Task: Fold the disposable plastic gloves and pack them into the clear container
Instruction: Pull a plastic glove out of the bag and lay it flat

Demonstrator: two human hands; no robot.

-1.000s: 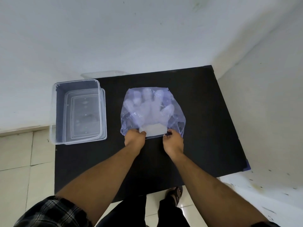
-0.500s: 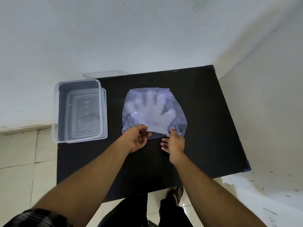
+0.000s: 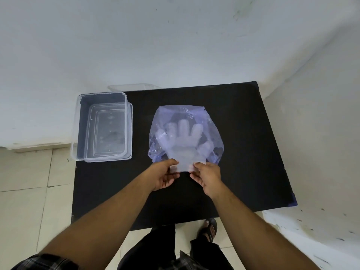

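A thin clear plastic glove (image 3: 183,142) lies fingers-away on a bluish plastic bag (image 3: 210,121) in the middle of the black table (image 3: 243,152). My left hand (image 3: 165,176) pinches the left corner of the glove's cuff, and my right hand (image 3: 208,176) pinches the right corner. The cuff edge is lifted slightly toward me. The clear container (image 3: 78,121) stands open at the table's left end, with what looks like its lid beneath it.
White walls close in behind the table and to its right. Another clear plastic piece (image 3: 134,87) shows just beyond the table's far edge. Tiled floor lies to the left, and my legs and a sandalled foot (image 3: 209,228) are below the near edge.
My hands let go near the bag's edge, then took the glove's cuff by both corners and drew it toward me. The glove now sits lower on the bag.
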